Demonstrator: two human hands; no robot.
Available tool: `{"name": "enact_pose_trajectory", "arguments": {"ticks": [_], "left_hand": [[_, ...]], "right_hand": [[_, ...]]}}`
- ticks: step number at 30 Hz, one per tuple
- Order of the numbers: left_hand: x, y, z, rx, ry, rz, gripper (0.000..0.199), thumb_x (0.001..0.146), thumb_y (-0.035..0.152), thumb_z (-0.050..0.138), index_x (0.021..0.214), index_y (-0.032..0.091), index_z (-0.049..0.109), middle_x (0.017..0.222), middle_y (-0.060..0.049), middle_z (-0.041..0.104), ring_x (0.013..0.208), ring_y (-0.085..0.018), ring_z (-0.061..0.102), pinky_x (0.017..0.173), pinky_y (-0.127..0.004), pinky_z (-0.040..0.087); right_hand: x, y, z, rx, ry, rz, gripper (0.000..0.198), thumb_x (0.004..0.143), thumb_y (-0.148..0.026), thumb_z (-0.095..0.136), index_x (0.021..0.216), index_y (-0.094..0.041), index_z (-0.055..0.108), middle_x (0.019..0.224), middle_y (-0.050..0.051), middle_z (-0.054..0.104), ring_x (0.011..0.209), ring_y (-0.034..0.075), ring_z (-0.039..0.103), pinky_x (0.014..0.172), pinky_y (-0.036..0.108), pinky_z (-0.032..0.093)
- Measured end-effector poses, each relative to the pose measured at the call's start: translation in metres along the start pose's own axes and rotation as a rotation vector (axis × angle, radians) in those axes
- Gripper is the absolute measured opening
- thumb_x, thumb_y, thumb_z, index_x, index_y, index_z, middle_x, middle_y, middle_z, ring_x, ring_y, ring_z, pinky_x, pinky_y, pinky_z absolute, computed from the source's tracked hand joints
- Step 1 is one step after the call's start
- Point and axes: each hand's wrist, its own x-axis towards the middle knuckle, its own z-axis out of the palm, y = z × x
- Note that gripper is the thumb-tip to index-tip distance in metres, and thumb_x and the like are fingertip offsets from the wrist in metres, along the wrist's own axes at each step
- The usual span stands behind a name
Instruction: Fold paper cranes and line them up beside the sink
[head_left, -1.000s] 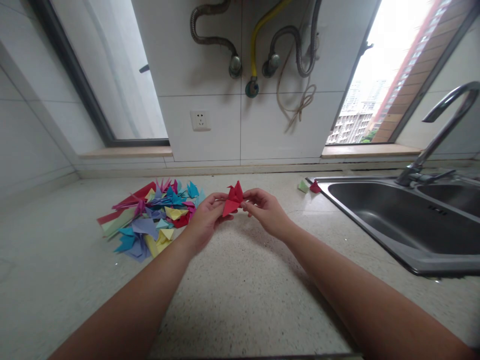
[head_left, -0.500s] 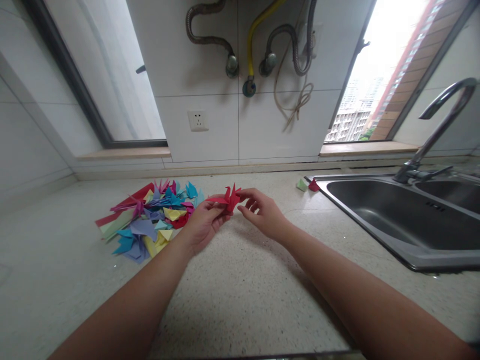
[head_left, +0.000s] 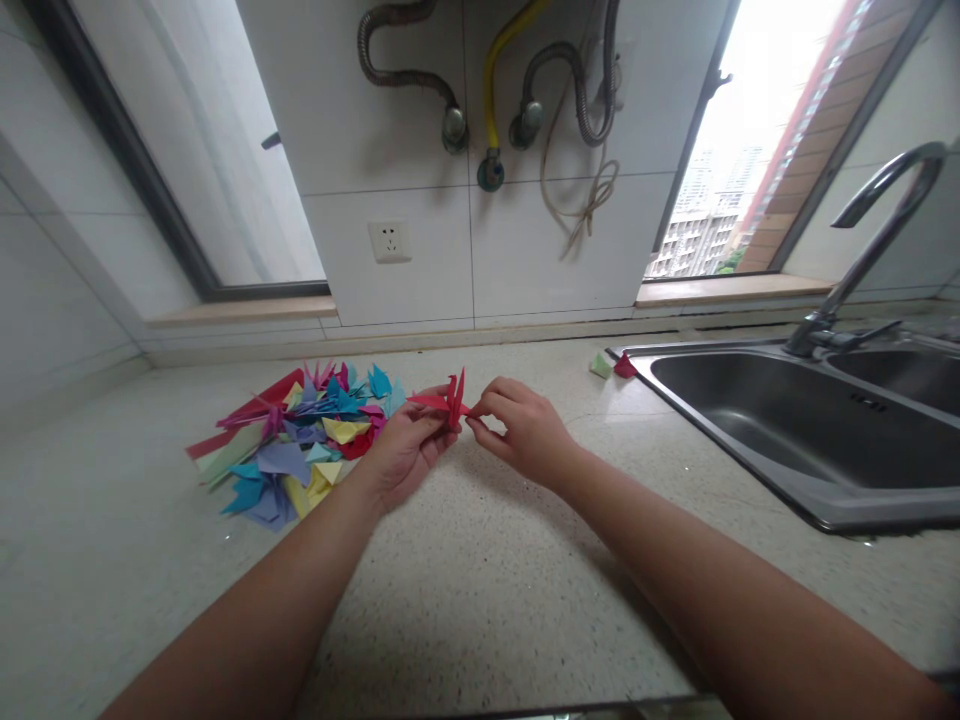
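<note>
A red origami crane [head_left: 454,402] is held above the speckled countertop [head_left: 465,590]. My left hand [head_left: 409,445] grips it from the left, thumb on top and fingers beneath. On the other side my right hand [head_left: 521,430] pinches a pointed red tip of the crane between thumb and forefinger. Just left of my left hand lies a pile of folded paper pieces [head_left: 285,460] in blue, purple, yellow, pink, green and red; several look like cranes.
A steel sink [head_left: 787,420] with a chrome faucet [head_left: 892,230] is set into the counter on the right. Near its left corner lie a pale green paper piece [head_left: 600,366] and a dark red one [head_left: 624,366]. Hoses [head_left: 491,100] and a socket [head_left: 390,242] are on the tiled wall behind.
My right fingers have closed on the crane's right tip; before, they were curled loosely beside it. The crane has turned a little in my left hand. The view has shifted slightly.
</note>
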Motion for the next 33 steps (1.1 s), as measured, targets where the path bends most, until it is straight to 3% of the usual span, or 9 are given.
{"name": "enact_pose_trajectory", "arguments": {"ticks": [5, 11, 18, 22, 26, 33], "left_hand": [[-0.002, 0.001, 0.002, 0.043, -0.011, 0.012, 0.045, 0.079, 0.014, 0.073, 0.122, 0.021, 0.061, 0.100, -0.005, 0.067, 0.079, -0.009, 0.064, 0.071, -0.019, 0.054], [0.000, 0.000, 0.002, 0.168, 0.015, 0.043, 0.054, 0.074, 0.018, 0.077, 0.124, 0.024, 0.060, 0.112, -0.006, 0.067, 0.086, -0.011, 0.065, 0.071, -0.019, 0.052], [0.008, -0.003, -0.003, 0.328, 0.059, 0.147, 0.054, 0.069, 0.024, 0.080, 0.120, 0.018, 0.063, 0.091, -0.004, 0.071, 0.079, -0.013, 0.064, 0.072, -0.022, 0.048], [0.008, -0.005, -0.005, 0.446, 0.040, 0.180, 0.051, 0.071, 0.026, 0.079, 0.118, 0.016, 0.064, 0.086, -0.004, 0.071, 0.076, -0.012, 0.064, 0.071, -0.023, 0.046], [0.007, -0.007, -0.006, 0.498, -0.011, 0.178, 0.049, 0.072, 0.025, 0.078, 0.118, 0.017, 0.062, 0.094, -0.006, 0.072, 0.088, -0.016, 0.066, 0.082, -0.028, 0.046], [0.007, -0.009, -0.006, 0.554, -0.074, 0.202, 0.046, 0.075, 0.025, 0.076, 0.118, 0.019, 0.061, 0.103, -0.007, 0.071, 0.096, -0.017, 0.066, 0.084, -0.028, 0.047]], "right_hand": [[0.000, 0.001, -0.001, 0.111, 0.114, 0.185, 0.018, 0.088, -0.032, 0.059, 0.101, -0.020, 0.054, 0.088, 0.004, 0.061, 0.072, 0.014, 0.053, 0.067, 0.030, 0.042], [-0.001, 0.006, 0.002, 0.364, 0.027, 0.317, 0.017, 0.092, -0.032, 0.053, 0.102, -0.020, 0.055, 0.091, 0.004, 0.063, 0.074, 0.013, 0.056, 0.065, 0.028, 0.045], [-0.004, 0.010, 0.017, 0.632, -0.080, 0.348, 0.057, 0.074, -0.039, 0.076, 0.117, -0.022, 0.043, 0.119, 0.009, 0.058, 0.084, 0.015, 0.057, 0.058, 0.026, 0.046], [-0.002, 0.009, 0.021, 0.703, 0.011, 0.402, 0.050, 0.076, -0.035, 0.074, 0.113, -0.021, 0.044, 0.109, 0.007, 0.061, 0.080, 0.013, 0.057, 0.061, 0.026, 0.045], [0.001, 0.010, 0.019, 0.794, 0.103, 0.462, 0.046, 0.075, -0.032, 0.074, 0.109, -0.021, 0.044, 0.099, 0.004, 0.062, 0.076, 0.013, 0.057, 0.060, 0.026, 0.044], [0.002, 0.019, 0.019, 0.858, 0.100, 0.509, 0.038, 0.076, -0.029, 0.072, 0.105, -0.019, 0.050, 0.098, 0.005, 0.062, 0.075, 0.012, 0.056, 0.058, 0.026, 0.047]]}}
